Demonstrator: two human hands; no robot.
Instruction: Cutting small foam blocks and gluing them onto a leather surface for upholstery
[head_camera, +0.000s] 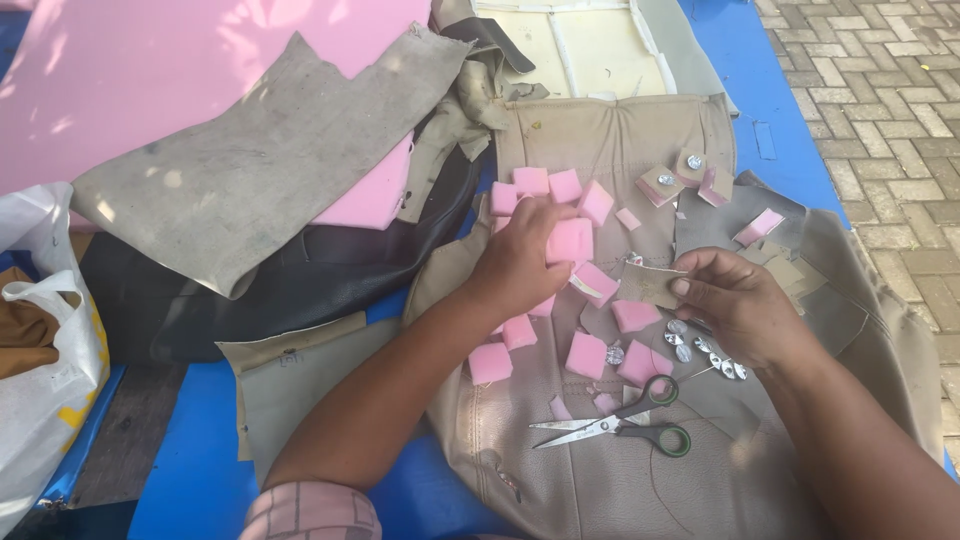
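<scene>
Two hands work mid-frame: left hand (520, 255) pinches a pink foam square (570, 241), right hand (735, 300) grips a tan patch (650, 285); align edges squarely.

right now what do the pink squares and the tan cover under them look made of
Pink squares: likely soft foam, matte, with cut edges. Tan cover: looks like faux leather or vinyl, faint sheen, stitched seams and creases. The left hand holds one square.
</scene>
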